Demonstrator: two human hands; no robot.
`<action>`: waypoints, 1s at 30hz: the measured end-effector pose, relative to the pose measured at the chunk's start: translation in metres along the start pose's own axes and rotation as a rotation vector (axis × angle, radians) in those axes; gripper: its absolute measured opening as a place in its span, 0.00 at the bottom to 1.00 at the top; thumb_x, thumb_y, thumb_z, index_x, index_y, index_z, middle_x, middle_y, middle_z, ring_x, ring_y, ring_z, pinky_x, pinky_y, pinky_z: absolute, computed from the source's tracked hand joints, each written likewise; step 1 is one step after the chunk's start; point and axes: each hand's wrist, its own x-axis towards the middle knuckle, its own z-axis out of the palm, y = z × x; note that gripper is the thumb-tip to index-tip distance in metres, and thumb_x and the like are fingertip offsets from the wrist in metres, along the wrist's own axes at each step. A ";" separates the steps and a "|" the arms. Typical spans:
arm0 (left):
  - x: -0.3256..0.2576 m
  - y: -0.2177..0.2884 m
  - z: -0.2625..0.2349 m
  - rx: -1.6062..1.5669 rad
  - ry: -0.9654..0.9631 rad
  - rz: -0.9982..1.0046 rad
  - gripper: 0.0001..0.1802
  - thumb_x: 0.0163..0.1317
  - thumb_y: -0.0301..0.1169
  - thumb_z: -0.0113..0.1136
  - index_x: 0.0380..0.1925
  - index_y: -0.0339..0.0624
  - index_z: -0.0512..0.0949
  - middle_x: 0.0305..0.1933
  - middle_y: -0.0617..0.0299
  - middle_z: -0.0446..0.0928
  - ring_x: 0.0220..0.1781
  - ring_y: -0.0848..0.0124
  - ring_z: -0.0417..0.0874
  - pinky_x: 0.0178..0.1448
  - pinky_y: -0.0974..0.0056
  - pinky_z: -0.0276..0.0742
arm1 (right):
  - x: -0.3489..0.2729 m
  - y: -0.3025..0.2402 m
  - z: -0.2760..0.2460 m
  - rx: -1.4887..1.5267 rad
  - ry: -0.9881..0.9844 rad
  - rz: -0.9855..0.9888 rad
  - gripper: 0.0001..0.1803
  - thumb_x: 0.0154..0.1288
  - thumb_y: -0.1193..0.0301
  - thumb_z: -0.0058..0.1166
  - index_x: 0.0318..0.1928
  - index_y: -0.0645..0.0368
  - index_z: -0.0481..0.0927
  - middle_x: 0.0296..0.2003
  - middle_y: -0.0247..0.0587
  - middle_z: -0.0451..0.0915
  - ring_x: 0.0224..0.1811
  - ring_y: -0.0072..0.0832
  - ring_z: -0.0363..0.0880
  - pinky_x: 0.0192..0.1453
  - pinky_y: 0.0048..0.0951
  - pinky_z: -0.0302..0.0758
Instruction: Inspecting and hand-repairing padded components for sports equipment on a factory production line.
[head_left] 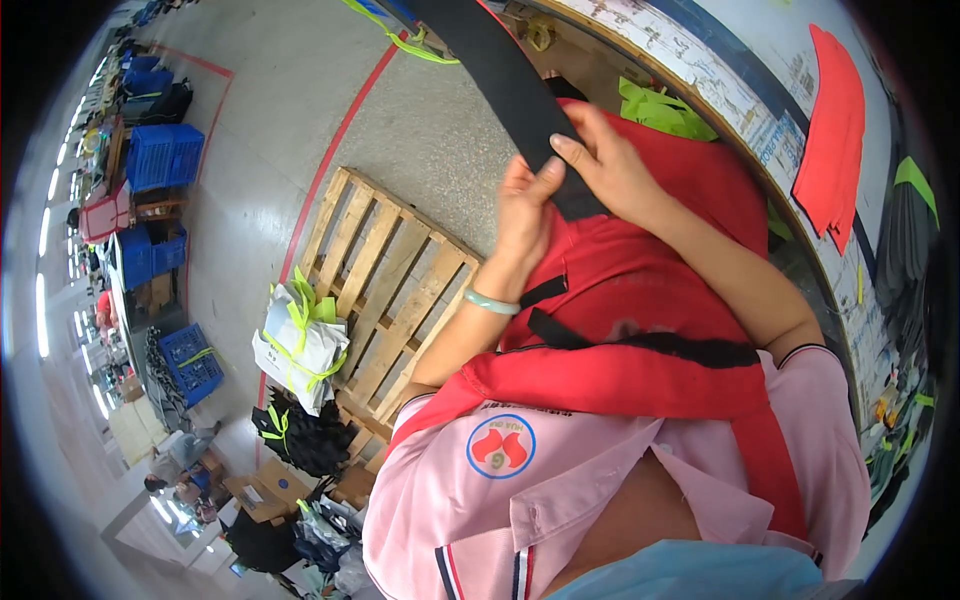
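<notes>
A long black fabric strip [500,80] runs from the top of the view down to my two hands above my red apron [650,290]. My left hand [525,205], with a pale green bangle at its wrist, is closed on the strip's left edge near its lower end, thumb on top. From the other side my right hand [612,172] grips the right edge, its thumb pressed on the face and its fingers partly hidden behind. The strip's lower end lies just above the apron. Its far end is out of view.
On the worktable [770,160] at right lie red fabric pieces [832,140] and dark grey pieces [905,225]. Lime green cloth [660,108] sits by the table's edge. To the left are a wooden pallet [405,262], a tied white bundle [300,350] and blue crates [165,157].
</notes>
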 end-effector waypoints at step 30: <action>0.108 0.086 -0.085 -0.118 0.174 0.041 0.08 0.58 0.27 0.66 0.35 0.35 0.79 0.35 0.56 0.81 0.35 0.65 0.83 0.42 0.62 0.81 | -0.037 -0.025 -0.014 -0.059 -0.593 0.057 0.16 0.72 0.61 0.46 0.38 0.65 0.69 0.28 0.50 0.73 0.31 0.34 0.75 0.39 0.36 0.70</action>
